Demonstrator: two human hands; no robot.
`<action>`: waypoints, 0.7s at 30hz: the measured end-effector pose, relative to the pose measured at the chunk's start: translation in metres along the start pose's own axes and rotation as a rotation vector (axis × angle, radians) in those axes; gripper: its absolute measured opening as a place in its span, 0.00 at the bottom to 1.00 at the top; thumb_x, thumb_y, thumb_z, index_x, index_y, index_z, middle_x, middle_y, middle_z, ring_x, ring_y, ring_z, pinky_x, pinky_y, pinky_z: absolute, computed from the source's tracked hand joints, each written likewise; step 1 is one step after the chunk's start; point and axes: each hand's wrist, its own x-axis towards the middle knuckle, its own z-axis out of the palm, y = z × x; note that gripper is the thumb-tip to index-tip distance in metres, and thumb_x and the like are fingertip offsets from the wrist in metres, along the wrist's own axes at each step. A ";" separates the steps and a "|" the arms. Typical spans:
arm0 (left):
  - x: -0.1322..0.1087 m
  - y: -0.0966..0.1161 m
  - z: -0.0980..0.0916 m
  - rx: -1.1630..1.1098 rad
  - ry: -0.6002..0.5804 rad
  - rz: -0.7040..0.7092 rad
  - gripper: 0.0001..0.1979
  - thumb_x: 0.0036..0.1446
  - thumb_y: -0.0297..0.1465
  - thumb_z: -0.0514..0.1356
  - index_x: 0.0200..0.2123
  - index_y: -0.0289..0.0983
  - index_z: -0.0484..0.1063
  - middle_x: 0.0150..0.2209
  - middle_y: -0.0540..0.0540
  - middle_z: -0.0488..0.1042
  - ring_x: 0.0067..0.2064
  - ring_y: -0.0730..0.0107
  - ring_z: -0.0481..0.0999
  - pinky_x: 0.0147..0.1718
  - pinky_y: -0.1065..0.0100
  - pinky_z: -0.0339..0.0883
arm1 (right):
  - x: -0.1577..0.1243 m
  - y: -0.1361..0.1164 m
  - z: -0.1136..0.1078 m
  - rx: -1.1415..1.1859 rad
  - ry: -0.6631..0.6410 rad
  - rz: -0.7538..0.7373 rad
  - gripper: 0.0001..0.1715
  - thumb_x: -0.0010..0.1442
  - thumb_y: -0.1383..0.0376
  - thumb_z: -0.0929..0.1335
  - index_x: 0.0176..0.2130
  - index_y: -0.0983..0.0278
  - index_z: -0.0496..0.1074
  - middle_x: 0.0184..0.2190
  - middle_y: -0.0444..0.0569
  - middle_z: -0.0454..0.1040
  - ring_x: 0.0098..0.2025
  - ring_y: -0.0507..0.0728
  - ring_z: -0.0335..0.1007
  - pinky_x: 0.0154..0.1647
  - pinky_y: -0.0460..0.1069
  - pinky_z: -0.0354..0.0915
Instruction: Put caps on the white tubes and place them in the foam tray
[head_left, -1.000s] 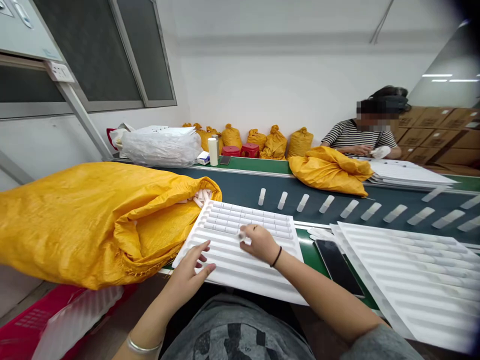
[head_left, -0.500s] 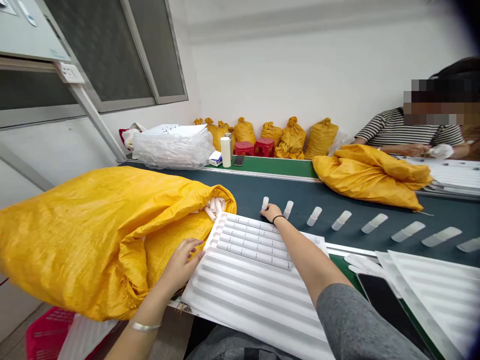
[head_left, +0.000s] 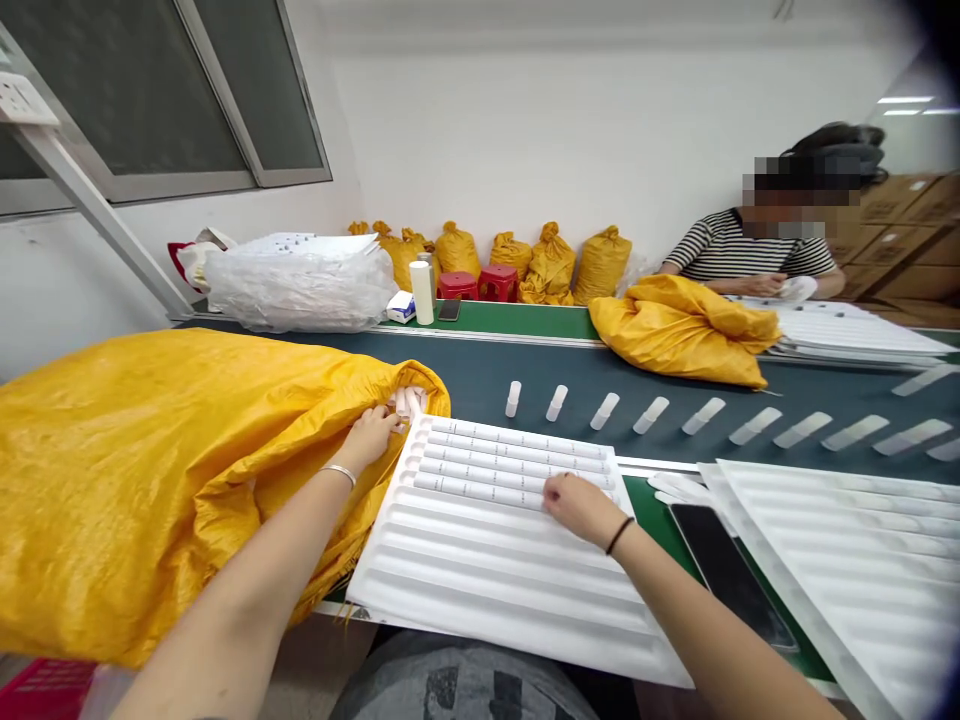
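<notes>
At the mouth of the yellow woven sack (head_left: pixel 225 420), my left hand (head_left: pixel 370 437) has its fingers bent round a white tube (head_left: pixel 397 426) among several others. Part of the grip is hidden by the hand itself. My right hand (head_left: pixel 583 510) is curled closed above the white ribbed tray (head_left: pixel 480 590), by the right end of its filled grooves, with nothing visible in it. Rows of printed white tubes (head_left: pixel 480 492) lie in the upper grooves, and the lower grooves are bare. Beyond the tray, small translucent white capped tubes (head_left: pixel 513 399) stand in a line on the dark belt (head_left: pixel 465 370).
Right of the tray lie a black phone (head_left: pixel 727 575) and more white trays (head_left: pixel 847 560). Across the belt are a second yellow sack (head_left: pixel 682 330), a plastic-wrapped stack (head_left: pixel 300 285) and a white cylinder (head_left: pixel 421 292). A person in a striped shirt (head_left: pixel 739 250) works opposite.
My right hand has left the capped tube on the belt and come back over the tray. My left hand has moved up from the tray's edge into the sack's mouth. The view has shifted right.
</notes>
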 end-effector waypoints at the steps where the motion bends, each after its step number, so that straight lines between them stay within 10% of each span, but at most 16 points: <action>1: -0.001 0.000 -0.002 0.013 -0.011 0.012 0.14 0.60 0.30 0.55 0.50 0.35 0.68 0.50 0.41 0.66 0.52 0.56 0.65 0.52 0.50 0.59 | -0.012 0.001 0.003 -0.010 -0.012 -0.007 0.09 0.52 0.73 0.66 0.35 0.66 0.73 0.35 0.51 0.73 0.36 0.57 0.69 0.38 0.49 0.61; 13: 0.010 0.012 -0.018 -0.157 0.026 0.094 0.14 0.61 0.35 0.56 0.46 0.33 0.69 0.47 0.41 0.71 0.48 0.61 0.71 0.49 0.53 0.65 | -0.026 0.009 0.002 0.067 0.132 0.001 0.11 0.52 0.71 0.64 0.38 0.65 0.67 0.34 0.50 0.69 0.36 0.57 0.67 0.38 0.51 0.64; 21: -0.088 0.099 -0.027 -0.658 0.323 0.320 0.15 0.65 0.37 0.45 0.52 0.39 0.57 0.52 0.39 0.69 0.54 0.64 0.69 0.52 0.61 0.64 | -0.060 -0.024 0.002 0.682 0.320 -0.083 0.10 0.58 0.64 0.65 0.42 0.61 0.64 0.33 0.45 0.67 0.29 0.52 0.63 0.29 0.47 0.65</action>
